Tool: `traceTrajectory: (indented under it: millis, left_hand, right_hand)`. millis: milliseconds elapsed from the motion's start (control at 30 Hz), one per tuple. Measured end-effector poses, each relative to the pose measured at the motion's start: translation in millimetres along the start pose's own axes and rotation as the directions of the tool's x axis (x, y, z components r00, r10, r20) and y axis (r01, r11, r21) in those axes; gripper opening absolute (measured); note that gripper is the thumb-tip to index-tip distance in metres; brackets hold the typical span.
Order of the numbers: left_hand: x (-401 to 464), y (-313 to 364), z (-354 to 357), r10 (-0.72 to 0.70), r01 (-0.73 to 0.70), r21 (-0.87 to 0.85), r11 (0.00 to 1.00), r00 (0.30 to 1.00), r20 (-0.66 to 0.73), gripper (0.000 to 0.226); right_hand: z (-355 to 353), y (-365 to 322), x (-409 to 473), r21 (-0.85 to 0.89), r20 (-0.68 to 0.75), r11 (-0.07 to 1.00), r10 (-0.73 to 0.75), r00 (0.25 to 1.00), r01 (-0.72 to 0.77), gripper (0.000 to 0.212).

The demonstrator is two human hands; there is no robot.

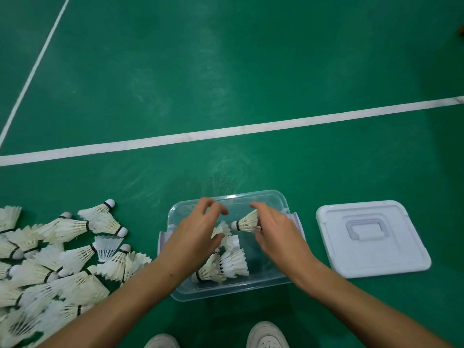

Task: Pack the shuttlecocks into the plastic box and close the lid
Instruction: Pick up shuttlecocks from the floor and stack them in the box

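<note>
We are looking down at a clear plastic box (273,249) sitting open on the green floor (226,71), with both hands over it. The right hand (275,231) is curling its fingers round a shuttlecock (247,221), holding it by the feathers with the cork pointing left, just above the box's far end. The left hand (198,232) is hovering beside it with its fingers bent; a second shuttlecock (221,229) is showing at its thumb, though we cannot tell whether the hand is gripping it or merely covering it. Several packed shuttlecocks (223,266) are lying in the box's near end. The white lid (371,237) is lying flat on the floor just right of the box. A loose pile of shuttlecocks (57,257) is spreading across the floor to the left. Two white shoes (267,335) are showing at the bottom edge.
</note>
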State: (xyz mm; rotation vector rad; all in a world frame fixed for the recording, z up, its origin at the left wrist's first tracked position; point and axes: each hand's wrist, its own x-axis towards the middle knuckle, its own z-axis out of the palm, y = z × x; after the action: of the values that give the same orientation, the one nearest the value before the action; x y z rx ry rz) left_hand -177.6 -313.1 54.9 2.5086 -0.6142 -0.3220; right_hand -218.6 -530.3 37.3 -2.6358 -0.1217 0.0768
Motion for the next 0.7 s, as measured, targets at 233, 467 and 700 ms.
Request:
traceTrajectory:
  millis: [233, 467, 700]
  left_hand:
    - [4.5, -14.1, 34.6, -0.19, 0.179, 0.103, 0.979, 0.974, 0.12, 0.072]
    - [20.5, -21.2, 53.0, -0.285, 0.272, 0.114, 0.956, 0.951, 0.122, 0.061]
    - [17.2, -24.6, 55.6, -0.273, 0.262, 0.115, 0.958, 0.957, 0.095, 0.057]
  right_hand:
    - [28.9, -8.3, 16.4, 0.082, 0.143, 0.992, 0.085, 0.986, -0.097, 0.07]
    - [46.7, -9.9, 29.5, 0.228, 0.311, 0.938, 0.184, 0.932, -0.261, 0.069]
    - [44.5, -8.6, 33.9, 0.238, 0.403, 0.914, 0.214, 0.89, -0.328, 0.073]
